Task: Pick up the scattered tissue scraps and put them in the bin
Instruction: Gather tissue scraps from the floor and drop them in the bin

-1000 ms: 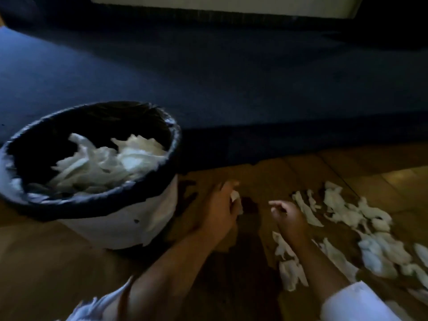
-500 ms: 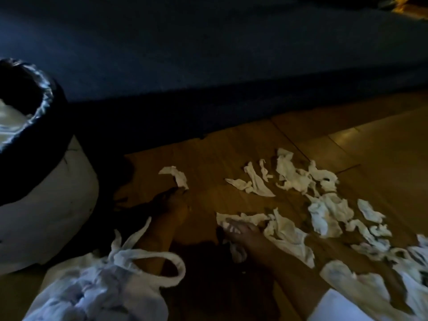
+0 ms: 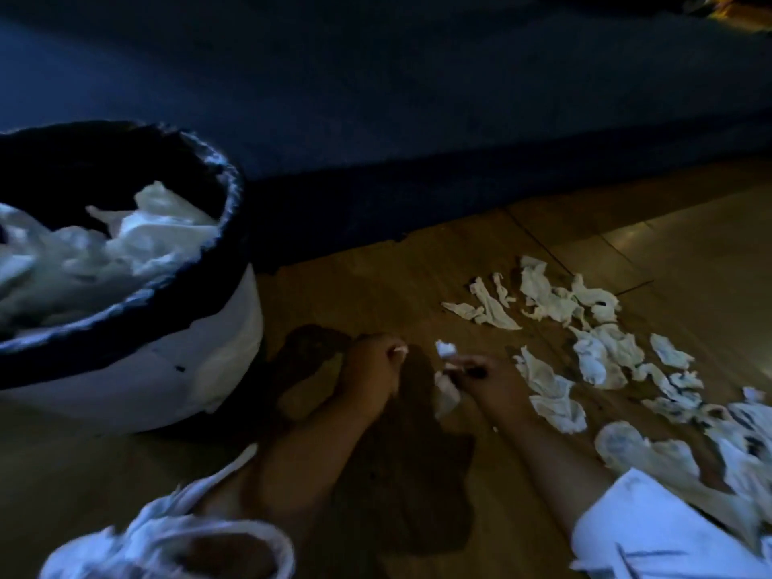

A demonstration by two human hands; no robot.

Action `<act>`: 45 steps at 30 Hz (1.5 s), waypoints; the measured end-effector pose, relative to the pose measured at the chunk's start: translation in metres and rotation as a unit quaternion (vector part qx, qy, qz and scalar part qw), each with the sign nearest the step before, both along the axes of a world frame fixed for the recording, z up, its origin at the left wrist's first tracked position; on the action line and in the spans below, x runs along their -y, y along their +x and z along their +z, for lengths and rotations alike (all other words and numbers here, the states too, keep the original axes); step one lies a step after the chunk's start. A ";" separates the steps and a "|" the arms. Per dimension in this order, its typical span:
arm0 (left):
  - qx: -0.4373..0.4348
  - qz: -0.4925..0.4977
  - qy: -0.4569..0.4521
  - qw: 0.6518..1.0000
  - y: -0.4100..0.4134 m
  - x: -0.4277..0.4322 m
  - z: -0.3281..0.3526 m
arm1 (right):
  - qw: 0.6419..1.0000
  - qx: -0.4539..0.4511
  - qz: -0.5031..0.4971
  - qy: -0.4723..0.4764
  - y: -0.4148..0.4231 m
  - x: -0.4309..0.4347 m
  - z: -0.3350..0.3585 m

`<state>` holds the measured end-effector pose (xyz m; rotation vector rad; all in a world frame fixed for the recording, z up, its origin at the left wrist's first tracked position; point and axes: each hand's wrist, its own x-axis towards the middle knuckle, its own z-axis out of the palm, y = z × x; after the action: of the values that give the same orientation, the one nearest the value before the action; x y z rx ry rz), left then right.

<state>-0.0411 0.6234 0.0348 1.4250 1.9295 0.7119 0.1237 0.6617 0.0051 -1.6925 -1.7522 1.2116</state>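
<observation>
The left hand [image 3: 369, 371] is pinching a small scrap [image 3: 399, 351]. The right hand [image 3: 491, 380] is gripping a tissue strip [image 3: 446, 394], right of the bin [image 3: 200, 369].

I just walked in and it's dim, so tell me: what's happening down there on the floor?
A person is clearing torn tissue off a wooden floor. The right hand pinches a white scrap, and the left hand seems to pinch a small bit too. The bin on the left already holds many scraps; a scattered pile lies on the right.
</observation>
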 end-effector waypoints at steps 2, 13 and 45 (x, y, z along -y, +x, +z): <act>-0.006 -0.022 0.038 0.999 -0.017 0.028 0.038 | 0.999 -0.025 -0.009 0.033 -0.026 0.009 0.026; -0.106 0.253 0.377 0.885 -0.208 0.117 0.147 | 0.924 -0.321 0.086 0.188 -0.218 0.048 0.206; -0.125 -0.016 0.244 0.962 -0.074 0.140 0.161 | 0.962 0.173 0.045 0.207 -0.020 0.165 0.195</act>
<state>-0.1154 0.4830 0.1954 1.9172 1.9954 1.0917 0.1036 0.4967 0.2003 -1.6473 -2.1256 0.5403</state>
